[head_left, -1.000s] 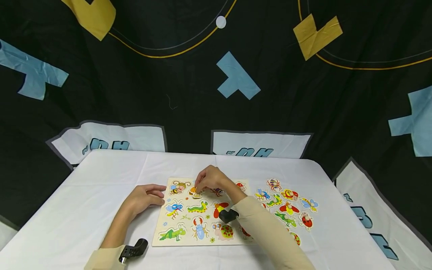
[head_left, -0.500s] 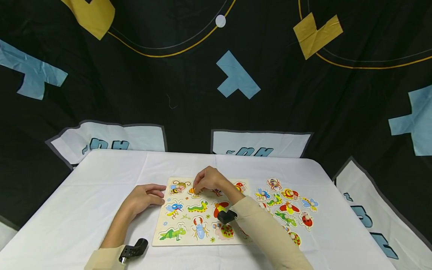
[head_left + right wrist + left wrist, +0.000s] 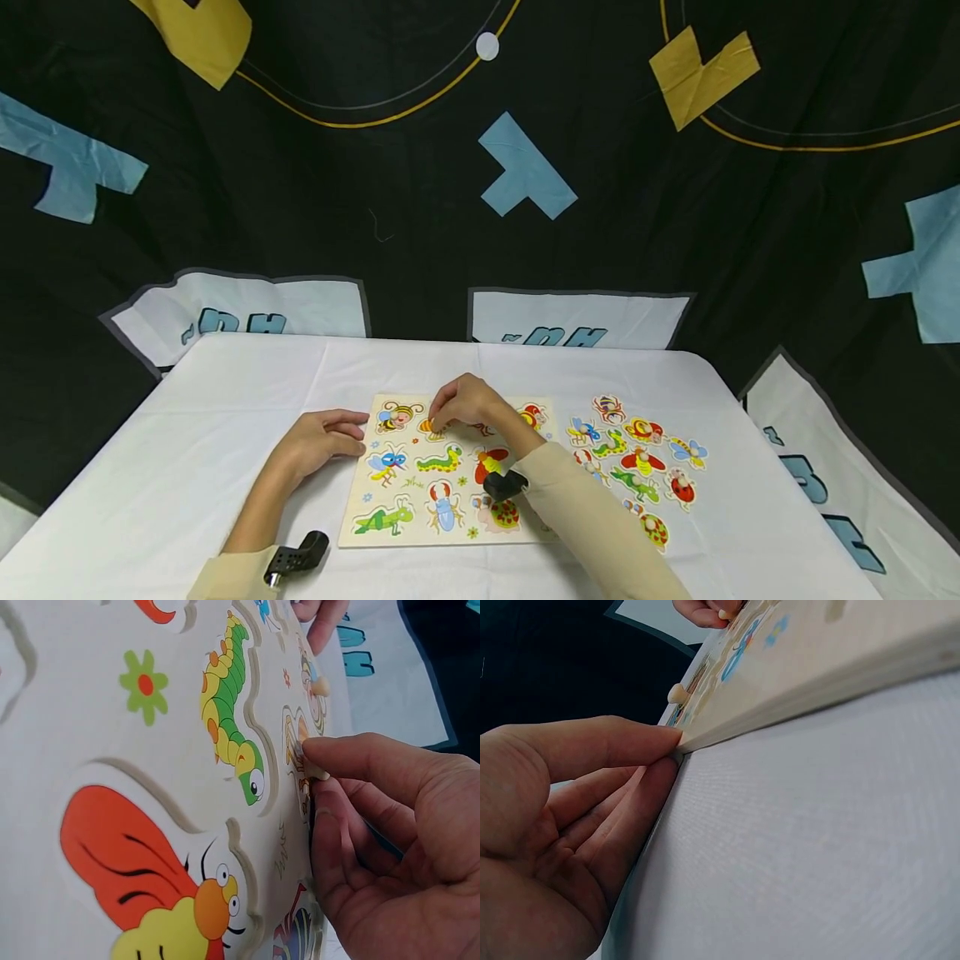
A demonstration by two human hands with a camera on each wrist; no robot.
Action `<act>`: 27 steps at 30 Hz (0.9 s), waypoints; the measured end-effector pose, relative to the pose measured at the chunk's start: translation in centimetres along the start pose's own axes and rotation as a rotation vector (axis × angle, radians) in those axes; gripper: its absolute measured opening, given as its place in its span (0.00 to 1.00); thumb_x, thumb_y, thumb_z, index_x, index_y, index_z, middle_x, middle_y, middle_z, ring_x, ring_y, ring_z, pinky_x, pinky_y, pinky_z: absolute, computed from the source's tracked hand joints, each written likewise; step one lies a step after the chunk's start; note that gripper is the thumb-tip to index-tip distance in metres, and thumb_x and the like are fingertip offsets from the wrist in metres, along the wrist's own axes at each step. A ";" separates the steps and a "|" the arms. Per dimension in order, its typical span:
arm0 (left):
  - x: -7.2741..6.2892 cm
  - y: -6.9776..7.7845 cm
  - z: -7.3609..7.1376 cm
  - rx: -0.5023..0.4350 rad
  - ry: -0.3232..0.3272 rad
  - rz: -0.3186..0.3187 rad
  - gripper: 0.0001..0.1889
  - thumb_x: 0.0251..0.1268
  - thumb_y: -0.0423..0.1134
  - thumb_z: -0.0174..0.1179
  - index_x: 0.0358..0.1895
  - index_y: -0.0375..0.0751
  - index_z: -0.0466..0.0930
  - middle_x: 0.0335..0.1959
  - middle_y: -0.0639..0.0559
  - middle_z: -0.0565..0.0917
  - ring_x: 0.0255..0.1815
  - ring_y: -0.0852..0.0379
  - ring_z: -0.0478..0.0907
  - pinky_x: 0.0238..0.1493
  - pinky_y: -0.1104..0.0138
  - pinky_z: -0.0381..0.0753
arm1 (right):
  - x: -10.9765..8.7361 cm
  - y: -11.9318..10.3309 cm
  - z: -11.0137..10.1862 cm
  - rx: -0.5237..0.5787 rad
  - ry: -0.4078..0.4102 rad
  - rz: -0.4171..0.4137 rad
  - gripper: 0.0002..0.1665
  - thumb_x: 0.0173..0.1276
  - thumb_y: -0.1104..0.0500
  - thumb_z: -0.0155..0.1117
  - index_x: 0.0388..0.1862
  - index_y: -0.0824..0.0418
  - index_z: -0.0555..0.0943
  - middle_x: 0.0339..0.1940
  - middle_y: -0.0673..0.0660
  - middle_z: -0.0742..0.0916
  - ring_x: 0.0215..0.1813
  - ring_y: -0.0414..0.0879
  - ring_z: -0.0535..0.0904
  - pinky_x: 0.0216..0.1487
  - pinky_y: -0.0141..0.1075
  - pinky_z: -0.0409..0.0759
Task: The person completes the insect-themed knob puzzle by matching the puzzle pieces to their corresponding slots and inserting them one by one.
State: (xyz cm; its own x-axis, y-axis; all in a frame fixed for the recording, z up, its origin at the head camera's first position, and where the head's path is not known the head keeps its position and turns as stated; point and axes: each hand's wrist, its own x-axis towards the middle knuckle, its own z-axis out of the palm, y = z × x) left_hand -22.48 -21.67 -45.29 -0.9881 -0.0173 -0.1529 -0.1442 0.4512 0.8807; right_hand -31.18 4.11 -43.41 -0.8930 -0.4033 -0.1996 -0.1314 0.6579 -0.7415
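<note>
A wooden insect puzzle board (image 3: pixel 408 533) lies on the white table. My right hand (image 3: pixel 467 402) is over its top row, pinching the small knob (image 3: pixel 318 772) of an orange striped puzzle piece (image 3: pixel 426 427) between thumb and fingers. This piece lies at its place right of the bee piece (image 3: pixel 397 416); fingers partly hide it, so I cannot tell whether it sits flush. With fairly straight fingers, my left hand (image 3: pixel 318 442) touches the board's left edge; thumb and fingertips meet that edge in the left wrist view.
Several loose insect pieces with knobs, among them a ladybird (image 3: pixel 681 489) and a green grasshopper (image 3: pixel 634 485), lie right of the board. The right sleeve (image 3: pixel 600 521) covers the board's lower right corner. A black cloth (image 3: pixel 420 250) hangs behind the table.
My right hand has shifted slightly left and down with the orange striped piece, which now lies lower at its place. The left hand stays at the board's edge.
</note>
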 end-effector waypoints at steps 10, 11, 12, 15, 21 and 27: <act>0.0 0.0 -0.2 0.004 -0.001 0.010 0.31 0.49 0.32 0.74 0.62 0.33 0.80 0.39 0.48 0.87 0.37 0.60 0.80 0.39 0.70 0.78 | 0.1 0.1 0.1 0.008 0.008 0.023 0.07 0.51 0.56 0.82 0.25 0.51 0.89 0.25 0.45 0.88 0.31 0.40 0.75 0.32 0.32 0.69; 0.0 0.1 -0.2 0.007 -0.002 0.011 0.31 0.49 0.32 0.74 0.62 0.33 0.80 0.39 0.49 0.87 0.37 0.60 0.80 0.39 0.70 0.78 | 0.1 0.1 0.1 0.011 0.008 0.022 0.07 0.51 0.56 0.82 0.25 0.51 0.89 0.26 0.45 0.88 0.31 0.40 0.75 0.33 0.32 0.69; 0.0 0.1 -0.1 0.009 -0.003 0.011 0.31 0.49 0.33 0.74 0.62 0.34 0.80 0.39 0.49 0.88 0.38 0.60 0.81 0.40 0.70 0.78 | 0.1 0.2 0.0 0.013 0.010 0.023 0.07 0.51 0.56 0.82 0.25 0.51 0.89 0.26 0.45 0.88 0.31 0.40 0.75 0.33 0.32 0.69; 0.0 0.1 -0.1 0.009 -0.005 0.009 0.31 0.49 0.33 0.74 0.61 0.34 0.81 0.39 0.49 0.88 0.38 0.60 0.81 0.41 0.70 0.77 | 0.0 0.3 0.0 0.020 0.015 0.029 0.07 0.50 0.56 0.82 0.25 0.51 0.89 0.26 0.45 0.88 0.32 0.40 0.75 0.33 0.32 0.69; 0.0 -0.1 0.0 0.008 0.001 0.004 0.30 0.49 0.33 0.74 0.61 0.35 0.81 0.38 0.49 0.88 0.38 0.60 0.81 0.41 0.70 0.77 | -0.2 0.2 0.1 0.041 0.014 0.017 0.06 0.51 0.57 0.82 0.26 0.52 0.90 0.26 0.45 0.89 0.32 0.40 0.75 0.34 0.32 0.69; 0.0 0.0 0.1 0.008 -0.003 0.000 0.31 0.49 0.33 0.74 0.62 0.35 0.81 0.39 0.49 0.88 0.39 0.60 0.81 0.40 0.71 0.78 | -0.4 0.3 0.2 0.073 0.024 0.015 0.06 0.51 0.59 0.82 0.27 0.54 0.90 0.26 0.46 0.89 0.31 0.40 0.76 0.33 0.31 0.70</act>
State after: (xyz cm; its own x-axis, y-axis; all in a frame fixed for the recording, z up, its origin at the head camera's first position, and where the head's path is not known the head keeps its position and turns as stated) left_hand -22.44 -21.64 -45.36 -0.9880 -0.0146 -0.1540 -0.1435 0.4580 0.8773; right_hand -30.80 4.32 -43.71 -0.9047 -0.3783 -0.1960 -0.0873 0.6150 -0.7837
